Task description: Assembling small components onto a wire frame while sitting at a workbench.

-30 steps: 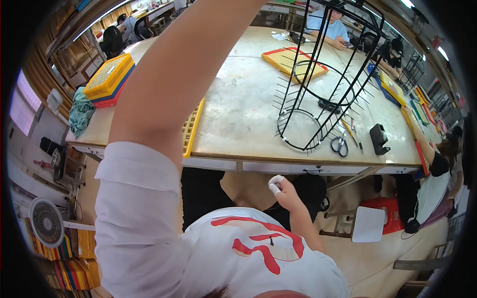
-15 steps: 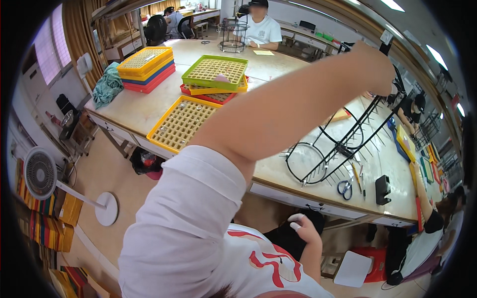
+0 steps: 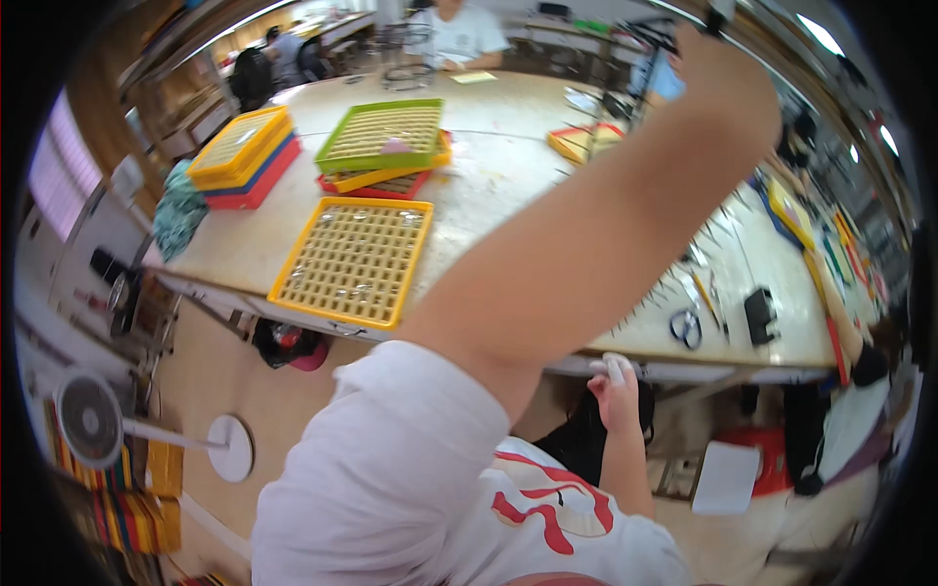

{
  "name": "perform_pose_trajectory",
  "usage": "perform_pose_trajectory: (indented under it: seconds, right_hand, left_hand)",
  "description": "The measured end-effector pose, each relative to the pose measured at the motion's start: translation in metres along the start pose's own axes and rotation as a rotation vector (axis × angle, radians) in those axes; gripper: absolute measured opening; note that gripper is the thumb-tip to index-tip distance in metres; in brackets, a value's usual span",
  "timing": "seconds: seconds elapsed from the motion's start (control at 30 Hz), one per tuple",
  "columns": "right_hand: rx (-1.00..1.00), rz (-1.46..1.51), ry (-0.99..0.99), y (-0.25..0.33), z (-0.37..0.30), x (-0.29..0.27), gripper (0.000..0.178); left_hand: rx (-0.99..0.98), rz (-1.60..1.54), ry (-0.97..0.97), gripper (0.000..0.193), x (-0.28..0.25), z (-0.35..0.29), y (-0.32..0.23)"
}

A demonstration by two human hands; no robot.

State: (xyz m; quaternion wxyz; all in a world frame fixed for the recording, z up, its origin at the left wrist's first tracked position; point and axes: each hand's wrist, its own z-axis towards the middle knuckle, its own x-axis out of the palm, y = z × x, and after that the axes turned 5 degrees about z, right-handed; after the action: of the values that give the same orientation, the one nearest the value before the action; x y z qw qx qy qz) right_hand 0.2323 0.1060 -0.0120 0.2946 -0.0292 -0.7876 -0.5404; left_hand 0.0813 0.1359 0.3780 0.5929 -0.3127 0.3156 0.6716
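Observation:
My left arm reaches across the view to the upper right. My left hand (image 3: 728,73) is raised near a black and white fitting (image 3: 718,18) on the overhead beam; its fingers are hidden and blurred. Behind that forearm is a black wire rack (image 3: 653,37) with thin prongs, partly showing above and below the arm. Just below the table's front edge is my right hand (image 3: 618,398), with white coverings on its fingertips. Its fingers are loosely bent and apart, with nothing visible in them. Blue-handled scissors (image 3: 685,330) lie on the table nearby.
A yellow grid tray (image 3: 352,262) rests at the table's front left, before a stack topped by a green tray (image 3: 381,135). More trays (image 3: 244,156) stand farther left. A black tape dispenser (image 3: 759,316) stands right of the scissors. Other people sit around the table.
My view has shifted, moving the trays left and down in it. The wire rack is now mostly behind my left forearm. My right hand has risen toward the table edge.

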Motion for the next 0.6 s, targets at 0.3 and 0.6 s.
perform_pose_trajectory:
  seconds: [0.3,0.6]
  right_hand:
    - [-0.301,-0.272,-0.010,0.027,0.009,0.018,0.008]
    - [-0.422,-0.938,0.236,0.010,-0.024,0.007,0.009]
  left_hand:
    - [0.156,0.066,0.246,0.039,-0.028,0.003,0.022]
    - [0.109,0.124,0.065,0.039,-0.037,0.001,0.064]
